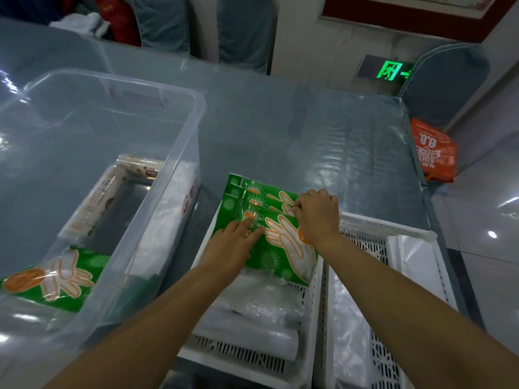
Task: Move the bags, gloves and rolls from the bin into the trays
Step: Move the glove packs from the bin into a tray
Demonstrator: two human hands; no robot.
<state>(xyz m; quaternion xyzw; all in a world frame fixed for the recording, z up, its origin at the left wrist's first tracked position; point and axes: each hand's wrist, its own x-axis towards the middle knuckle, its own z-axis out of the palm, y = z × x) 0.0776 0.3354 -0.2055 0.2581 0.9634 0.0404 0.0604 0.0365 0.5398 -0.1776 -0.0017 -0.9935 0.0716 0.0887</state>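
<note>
A stack of green glove packs (276,255) leans in the far end of the left white tray (247,357), above clear rolls and bags (252,310). My left hand (233,245) presses flat on the front pack with straight fingers. My right hand (317,214) curls its fingers over the packs' top right edge. The clear bin (179,153) at left still holds one green glove pack (53,279), a white-and-brown bag pack (101,203) and clear plastic bags (165,220). The right white tray (393,240) holds white bags (415,265).
Everything stands on a table under a clear plastic cover (323,141). An orange bag (434,150) hangs off the table's right edge. Covered chairs (244,32) stand behind, and a green exit sign (390,70) glows low on the wall.
</note>
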